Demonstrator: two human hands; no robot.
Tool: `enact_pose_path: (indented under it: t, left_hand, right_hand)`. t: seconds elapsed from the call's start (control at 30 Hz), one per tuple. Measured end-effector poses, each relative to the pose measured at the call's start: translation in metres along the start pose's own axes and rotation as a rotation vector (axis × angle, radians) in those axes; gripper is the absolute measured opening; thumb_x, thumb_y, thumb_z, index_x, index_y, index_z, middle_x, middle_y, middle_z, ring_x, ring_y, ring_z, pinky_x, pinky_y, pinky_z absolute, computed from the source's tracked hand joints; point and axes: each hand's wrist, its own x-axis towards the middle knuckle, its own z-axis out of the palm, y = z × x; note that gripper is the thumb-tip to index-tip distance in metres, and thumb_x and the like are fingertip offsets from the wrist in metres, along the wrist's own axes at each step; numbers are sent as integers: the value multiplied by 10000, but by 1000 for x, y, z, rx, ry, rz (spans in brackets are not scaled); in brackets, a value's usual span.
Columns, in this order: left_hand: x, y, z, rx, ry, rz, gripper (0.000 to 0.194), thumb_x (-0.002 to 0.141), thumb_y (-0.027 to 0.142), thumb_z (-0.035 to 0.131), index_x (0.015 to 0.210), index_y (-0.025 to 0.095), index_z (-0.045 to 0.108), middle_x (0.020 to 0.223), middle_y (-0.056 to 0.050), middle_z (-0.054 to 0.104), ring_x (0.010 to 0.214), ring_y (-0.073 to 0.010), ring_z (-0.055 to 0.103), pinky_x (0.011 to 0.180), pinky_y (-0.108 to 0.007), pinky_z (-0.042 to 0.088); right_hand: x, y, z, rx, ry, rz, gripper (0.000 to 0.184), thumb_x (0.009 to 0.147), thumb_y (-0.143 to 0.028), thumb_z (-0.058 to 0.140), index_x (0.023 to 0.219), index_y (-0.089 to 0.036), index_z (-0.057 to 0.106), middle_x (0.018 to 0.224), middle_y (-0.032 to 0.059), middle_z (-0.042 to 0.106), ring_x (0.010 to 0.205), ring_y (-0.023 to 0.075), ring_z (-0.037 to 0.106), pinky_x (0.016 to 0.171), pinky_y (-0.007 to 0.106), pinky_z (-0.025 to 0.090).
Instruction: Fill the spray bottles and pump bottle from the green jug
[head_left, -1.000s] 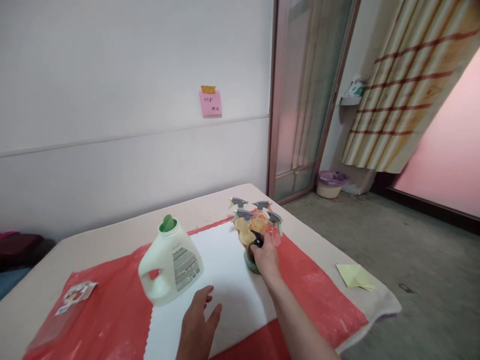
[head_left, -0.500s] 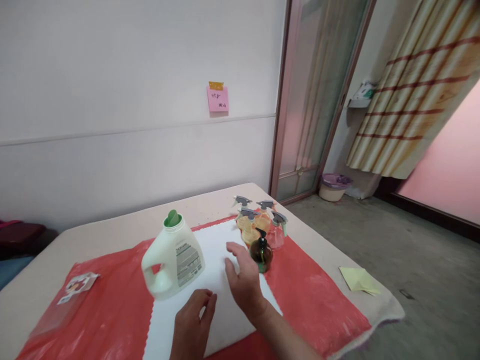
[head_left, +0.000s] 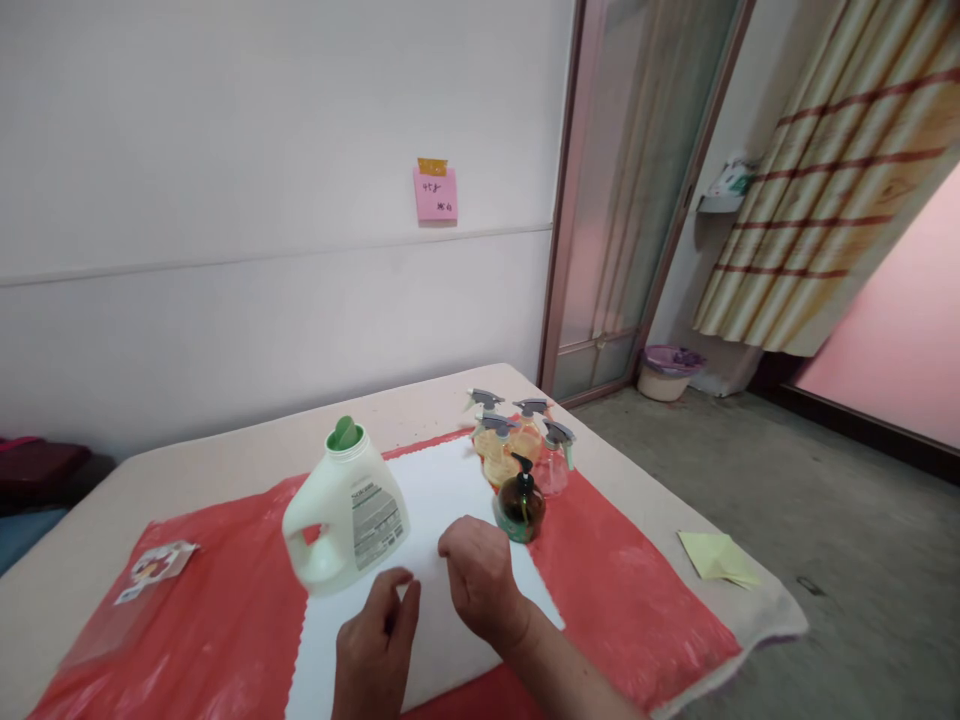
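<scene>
Over the white board [head_left: 442, 490], my left hand [head_left: 377, 635] hangs with its thumb and forefinger apart and nothing visible between them. Beside it, my right hand [head_left: 480, 575] is curled in a loose fist and appears to hold nothing. A pale green-white detergent jug [head_left: 352, 515] stands upright beyond my left hand, its green cap [head_left: 345, 434] seated in the mouth. Just past my right hand is a dark brown pump bottle [head_left: 519, 508] with a black pump. Neither hand touches the jug or the pump bottle.
Several clear spray bottles [head_left: 504, 455] with grey trigger heads cluster behind the pump bottle. A red plastic sheet [head_left: 615, 570] lies under the board. On the left is a printed packet [head_left: 154, 570]; at the right edge, yellow-green paper [head_left: 718, 558]. A pink note [head_left: 436, 195] is taped to the wall.
My right hand has gone from spread fingers beside the pump bottle to a curled shape, drawn slightly back toward me. My left hand has shifted a little left, its thumb and forefinger parting.
</scene>
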Motion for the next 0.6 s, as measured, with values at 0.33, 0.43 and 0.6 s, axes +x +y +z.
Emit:
enact_pose_path:
  t: [0.33,0.43,0.6]
  left_hand:
    - [8,6,1,-129,-87,-153,895,865,478,537,1598,143,147,586,105,392,542,-169,407,592,-277,355]
    - [12,4,-1,-196,-88,-221,986,820,476,585,1611,161,87,581,109,378,539,-162,394,572,-267,340]
    - [16,2,-6,-227,-99,-250,1039,804,488,626,1615,234,28,576,115,403,536,-153,402,570,-261,357]
  right_hand:
    - [-1,13,20,216,-247,650,798,812,-84,363,1587,-157,187,609,-58,557,549,148,530,580,262,452]
    - [2,14,17,306,-280,722,798,801,-102,373,1583,-177,231,621,-54,570,573,152,532,611,275,457]
    - [3,14,15,334,-272,753,814,799,-117,383,1590,-209,216,634,-61,568,585,147,525,629,267,449]
